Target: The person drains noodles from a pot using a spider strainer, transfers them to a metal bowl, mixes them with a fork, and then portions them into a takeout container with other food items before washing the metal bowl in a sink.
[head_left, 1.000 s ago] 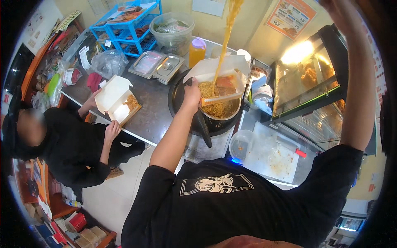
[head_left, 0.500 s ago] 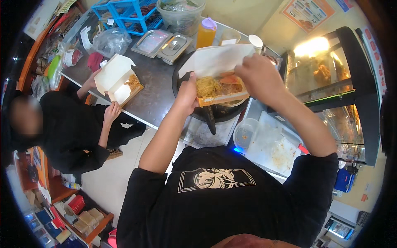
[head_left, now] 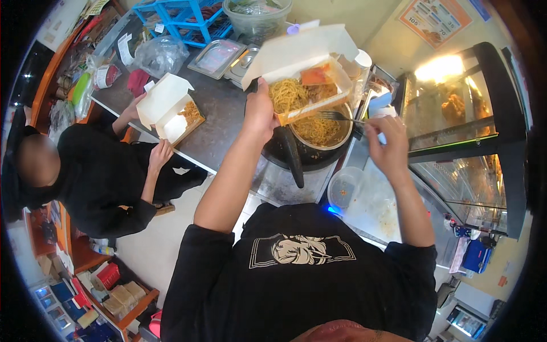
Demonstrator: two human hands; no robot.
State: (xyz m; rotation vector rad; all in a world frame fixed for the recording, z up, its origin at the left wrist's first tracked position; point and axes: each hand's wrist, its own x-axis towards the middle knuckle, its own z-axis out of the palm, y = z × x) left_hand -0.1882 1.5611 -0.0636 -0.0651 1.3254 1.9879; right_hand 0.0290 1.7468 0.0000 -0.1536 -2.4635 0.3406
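Observation:
My left hand [head_left: 260,115] is closed around the left end of a lidded takeaway box [head_left: 319,105], which is held tilted in the air with its white lid standing up. Yellow noodles [head_left: 286,95] fill the box's left part, and a flat orange-red piece [head_left: 315,76], perhaps a sauce packet, lies at its right. In my right hand [head_left: 387,145] is a metal fork [head_left: 335,115], its tines over a round pot [head_left: 342,137] of noodles below the box. That pot sits in a black pan [head_left: 302,162] whose handle points toward me.
At left a co-worker's hand [head_left: 160,154] holds another open box [head_left: 168,124] containing some food. Steel trays [head_left: 213,57], blue baskets [head_left: 191,17] and a tub [head_left: 256,25] stand behind. Right of me are a plastic bowl [head_left: 345,188] and a lit food display case [head_left: 456,114].
My right hand has left the box's right side and come down, now with a fork over the pot. The box has risen and tilted, uncovering the noodles in the pot.

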